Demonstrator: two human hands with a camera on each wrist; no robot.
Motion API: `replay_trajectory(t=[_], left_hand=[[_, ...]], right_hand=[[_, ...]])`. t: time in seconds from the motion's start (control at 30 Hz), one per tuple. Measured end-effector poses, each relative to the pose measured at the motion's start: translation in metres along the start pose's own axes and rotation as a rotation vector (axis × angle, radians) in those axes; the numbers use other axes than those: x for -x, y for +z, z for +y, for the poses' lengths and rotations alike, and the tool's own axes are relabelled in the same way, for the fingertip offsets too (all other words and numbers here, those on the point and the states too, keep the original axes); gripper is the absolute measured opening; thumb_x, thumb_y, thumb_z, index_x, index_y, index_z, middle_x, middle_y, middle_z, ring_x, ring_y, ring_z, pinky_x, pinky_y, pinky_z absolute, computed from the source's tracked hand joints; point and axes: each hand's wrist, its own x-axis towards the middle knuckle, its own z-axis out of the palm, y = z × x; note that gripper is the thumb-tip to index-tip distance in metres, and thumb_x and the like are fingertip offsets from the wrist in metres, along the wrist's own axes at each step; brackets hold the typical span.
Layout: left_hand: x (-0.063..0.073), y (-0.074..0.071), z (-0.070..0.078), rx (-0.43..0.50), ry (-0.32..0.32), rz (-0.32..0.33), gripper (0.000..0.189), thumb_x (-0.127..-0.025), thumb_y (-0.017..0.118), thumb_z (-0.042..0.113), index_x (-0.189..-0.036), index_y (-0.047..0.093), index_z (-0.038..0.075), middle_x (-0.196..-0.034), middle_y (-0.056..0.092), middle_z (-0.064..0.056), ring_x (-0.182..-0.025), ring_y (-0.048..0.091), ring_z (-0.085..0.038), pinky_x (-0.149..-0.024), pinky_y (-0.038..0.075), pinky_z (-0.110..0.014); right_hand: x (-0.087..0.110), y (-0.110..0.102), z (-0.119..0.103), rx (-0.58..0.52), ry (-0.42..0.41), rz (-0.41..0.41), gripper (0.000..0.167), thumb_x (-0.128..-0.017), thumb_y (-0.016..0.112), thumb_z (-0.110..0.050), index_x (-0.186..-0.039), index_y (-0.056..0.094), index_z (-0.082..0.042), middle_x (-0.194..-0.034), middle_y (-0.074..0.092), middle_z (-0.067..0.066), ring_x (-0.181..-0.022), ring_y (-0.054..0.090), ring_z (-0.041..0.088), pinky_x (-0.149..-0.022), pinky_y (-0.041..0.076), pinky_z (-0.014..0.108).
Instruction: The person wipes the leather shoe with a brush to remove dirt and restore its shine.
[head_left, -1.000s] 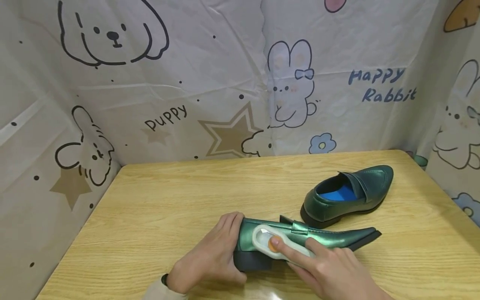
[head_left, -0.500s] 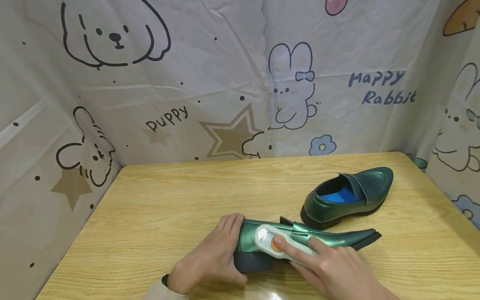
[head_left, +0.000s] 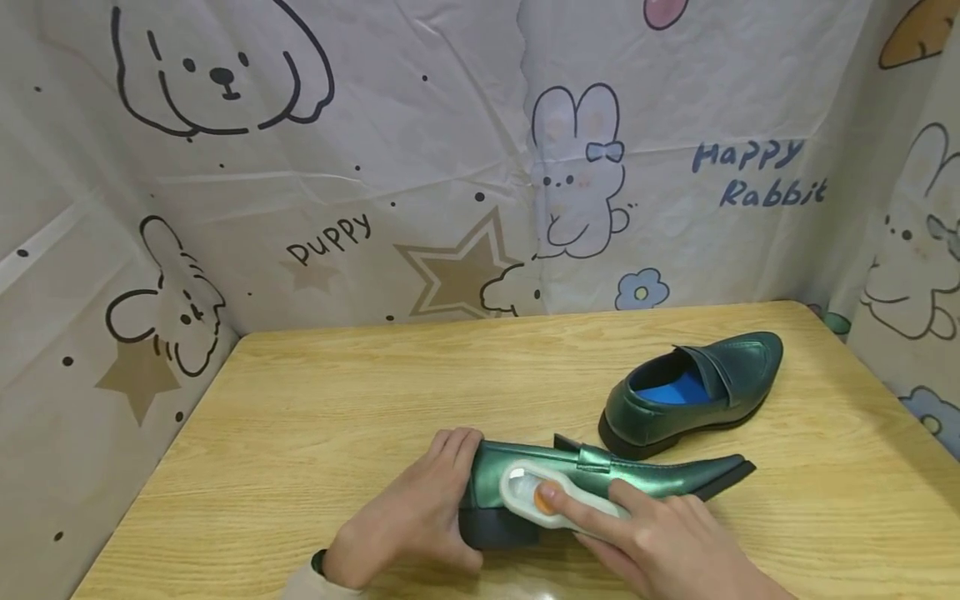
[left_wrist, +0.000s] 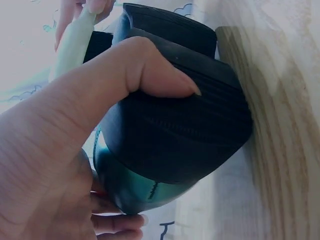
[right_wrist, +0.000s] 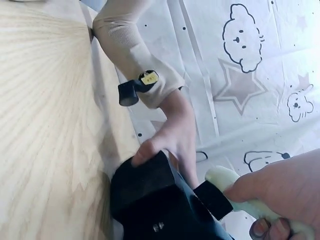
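Note:
A metallic green loafer point(head_left: 491, 471) is tipped on its side near the table's front, toe to the right, its sole toward me. My left hand point(head_left: 420, 508) grips it round the heel. In the left wrist view the thumb presses the black heel point(left_wrist: 200, 125) and the fingers lie behind the green upper. My right hand point(head_left: 667, 533) holds a pale green brush point(head_left: 566, 504), index finger on its orange button point(head_left: 542, 498). Dark bristles point(right_wrist: 214, 200) face the loafer's side in the right wrist view.
The matching green loafer point(head_left: 633, 417) with a blue insole stands upright at the back right, close behind the held one. The wooden table point(head_left: 337, 392) is enclosed by a cartoon-printed cloth point(head_left: 360, 125) at the back and both sides.
The brush has shifted slightly right, then back left and a little down the loafer's side toward the sole. The left hand keeps its grip on the heel; the other loafer stays put.

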Motion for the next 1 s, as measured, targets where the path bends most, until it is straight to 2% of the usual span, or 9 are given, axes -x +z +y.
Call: replay_trajectory(t=[0.13, 0.17, 0.23, 0.4, 0.63, 0.77, 0.83, 1.0], left_hand=[[0.003, -0.003, -0.005, -0.002, -0.019, -0.019, 0.114, -0.053, 0.082, 0.048, -0.140, 0.031, -0.005, -0.137, 0.039, -0.015, -0.122, 0.038, -0.026, -0.101, 0.042, -0.037], [0.004, -0.003, -0.006, -0.005, -0.021, -0.024, 0.114, -0.054, 0.082, 0.048, -0.140, 0.031, -0.005, -0.136, 0.040, -0.015, -0.122, 0.038, -0.026, -0.101, 0.042, -0.037], [0.005, -0.003, -0.007, -0.010, -0.025, -0.029, 0.114, -0.054, 0.083, 0.048, -0.140, 0.032, -0.005, -0.135, 0.040, -0.015, -0.120, 0.039, -0.026, -0.100, 0.042, -0.037], [0.006, -0.001, -0.004, -0.026, -0.031, -0.020, 0.117, -0.052, 0.083, 0.049, -0.140, 0.031, -0.006, -0.135, 0.039, -0.016, -0.120, 0.038, -0.027, -0.101, 0.041, -0.038], [0.006, 0.004, 0.001, -0.011, -0.062, -0.011, 0.115, -0.051, 0.083, 0.048, -0.139, 0.031, -0.005, -0.135, 0.038, -0.016, -0.119, 0.039, -0.028, -0.100, 0.042, -0.038], [0.010, 0.004, 0.001, -0.011, -0.073, -0.018, 0.115, -0.051, 0.083, 0.047, -0.139, 0.031, -0.004, -0.135, 0.038, -0.015, -0.119, 0.038, -0.027, -0.099, 0.042, -0.038], [0.010, 0.003, 0.000, -0.017, -0.068, -0.005, 0.115, -0.051, 0.083, 0.047, -0.139, 0.031, -0.004, -0.135, 0.038, -0.015, -0.118, 0.039, -0.026, -0.099, 0.042, -0.037], [0.006, 0.002, -0.001, -0.014, -0.060, 0.006, 0.114, -0.052, 0.082, 0.048, -0.140, 0.031, -0.003, -0.135, 0.038, -0.015, -0.118, 0.039, -0.026, -0.098, 0.042, -0.037]], right_hand=[[-0.002, -0.001, 0.003, 0.080, 0.022, 0.115, 0.069, -0.082, 0.076, -0.028, -0.143, 0.045, -0.041, -0.076, 0.050, -0.009, -0.050, 0.026, -0.003, -0.043, 0.025, 0.013], [-0.003, -0.001, 0.004, 0.086, 0.034, 0.121, 0.072, -0.080, 0.077, -0.025, -0.143, 0.044, -0.042, -0.075, 0.048, -0.010, -0.050, 0.026, -0.004, -0.042, 0.025, 0.013], [-0.002, 0.000, 0.004, 0.072, 0.026, 0.114, 0.072, -0.081, 0.077, -0.026, -0.143, 0.044, -0.041, -0.076, 0.049, -0.010, -0.050, 0.026, -0.004, -0.043, 0.026, 0.013], [-0.001, 0.004, 0.001, -0.003, -0.037, 0.026, 0.058, -0.092, 0.063, -0.037, -0.146, 0.041, -0.038, -0.078, 0.053, -0.008, -0.051, 0.026, -0.006, -0.044, 0.028, 0.012], [0.001, -0.001, 0.006, 0.037, 0.063, 0.026, 0.065, -0.087, 0.071, -0.030, -0.145, 0.042, -0.041, -0.075, 0.042, -0.013, -0.049, 0.025, -0.003, -0.042, 0.026, 0.015], [0.001, 0.002, 0.001, -0.006, 0.015, -0.022, 0.058, -0.092, 0.063, -0.037, -0.146, 0.040, -0.040, -0.077, 0.049, -0.010, -0.049, 0.026, -0.005, -0.042, 0.028, 0.014], [0.000, 0.001, 0.000, -0.021, 0.020, -0.042, 0.057, -0.094, 0.061, -0.038, -0.146, 0.039, -0.041, -0.078, 0.051, -0.009, -0.050, 0.028, -0.005, -0.043, 0.029, 0.014], [-0.003, -0.007, 0.007, 0.041, 0.081, 0.001, 0.063, -0.088, 0.070, -0.031, -0.144, 0.042, -0.043, -0.073, 0.037, -0.014, -0.049, 0.025, -0.004, -0.042, 0.028, 0.015]])
